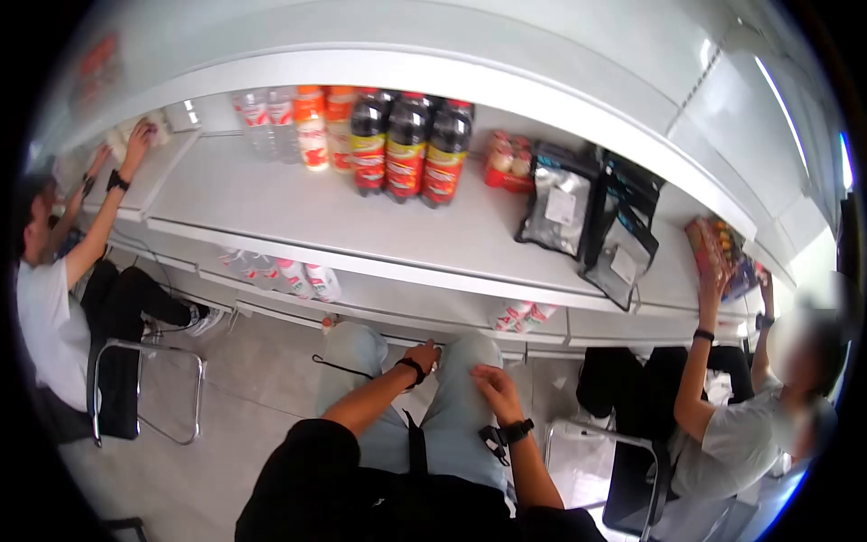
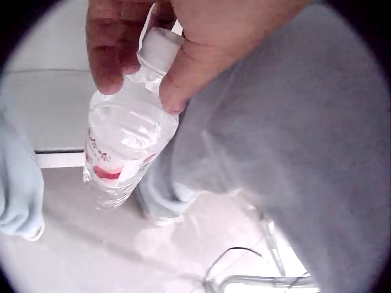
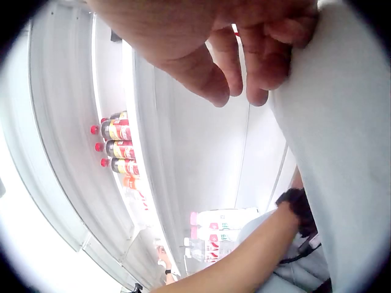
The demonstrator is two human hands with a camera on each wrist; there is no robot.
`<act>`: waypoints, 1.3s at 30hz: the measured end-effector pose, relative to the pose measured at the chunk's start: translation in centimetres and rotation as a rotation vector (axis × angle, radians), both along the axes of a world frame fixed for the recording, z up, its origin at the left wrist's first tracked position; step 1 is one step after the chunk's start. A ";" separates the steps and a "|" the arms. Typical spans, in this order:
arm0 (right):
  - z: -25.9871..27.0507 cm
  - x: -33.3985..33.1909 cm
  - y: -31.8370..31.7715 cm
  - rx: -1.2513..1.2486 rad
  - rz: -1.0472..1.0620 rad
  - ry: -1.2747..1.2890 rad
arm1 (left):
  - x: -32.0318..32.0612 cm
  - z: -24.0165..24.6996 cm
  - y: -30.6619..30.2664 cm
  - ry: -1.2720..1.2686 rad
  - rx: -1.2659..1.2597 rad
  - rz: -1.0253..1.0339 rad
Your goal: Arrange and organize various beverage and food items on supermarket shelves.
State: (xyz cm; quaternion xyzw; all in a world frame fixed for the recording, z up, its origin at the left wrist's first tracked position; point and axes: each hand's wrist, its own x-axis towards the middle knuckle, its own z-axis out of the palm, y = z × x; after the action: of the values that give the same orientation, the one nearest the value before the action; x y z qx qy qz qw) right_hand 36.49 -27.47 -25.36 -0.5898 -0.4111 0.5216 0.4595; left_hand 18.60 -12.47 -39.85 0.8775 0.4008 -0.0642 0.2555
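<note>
1. My left grip (image 2: 204,30) is narrow, fingers and thumb pinching a clear bottle (image 2: 125,143) just below its white cap. The bottle hangs tilted between my knees, above the floor (image 2: 73,238), and has a red mark on its label.
2. My right grip (image 1: 497,390) holds nothing, its fingers loosely bent, over my right knee (image 1: 471,354).
3. In front of me, the upper shelf (image 1: 298,212) carries, from left to right, clear bottles (image 1: 266,126), orange-and-white bottles (image 1: 313,131), dark cola bottles (image 1: 405,149) with red and yellow labels, a red pack (image 1: 508,163) and black-and-silver pouches (image 1: 558,203).
4. More clear bottles and some pink-and-white bottles (image 1: 309,278) stand on the lower shelf (image 1: 393,312).
5. A seated person (image 1: 59,307) reaches to the shelving on my left; another person (image 1: 731,443) on my right has both hands at colourful packs (image 1: 718,248).
</note>
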 end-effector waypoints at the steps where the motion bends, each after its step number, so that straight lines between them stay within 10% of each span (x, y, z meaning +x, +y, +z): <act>1: 0.2 -0.1 0.0 0.001 -0.006 -0.015 | -0.8 2.7 -0.2 -0.034 -0.043 -0.037; 13: 10.7 -10.8 7.9 0.645 0.445 -0.466 | -14.5 37.4 -2.2 -0.715 0.285 -0.370; 17: 17.1 -16.4 12.6 0.539 0.502 -0.204 | -19.6 43.5 -0.2 -0.877 0.229 -0.104; 28: 19.9 -30.0 26.6 0.657 0.289 -0.141 | -29.4 34.6 7.9 -0.989 0.429 0.584; 33: 18.6 -35.1 30.7 0.609 0.111 0.040 | -29.9 31.9 11.0 -1.125 0.543 0.655; 39: 18.7 -35.7 30.7 0.612 0.391 0.088 | -34.8 31.1 15.1 -1.183 0.294 0.588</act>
State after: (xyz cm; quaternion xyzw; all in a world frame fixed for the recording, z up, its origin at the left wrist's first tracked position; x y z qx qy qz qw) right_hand 0.82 3.20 -6.69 -0.3123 -0.6329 0.4771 0.5237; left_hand -16.19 2.62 -8.71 0.6450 0.4202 0.5542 0.3166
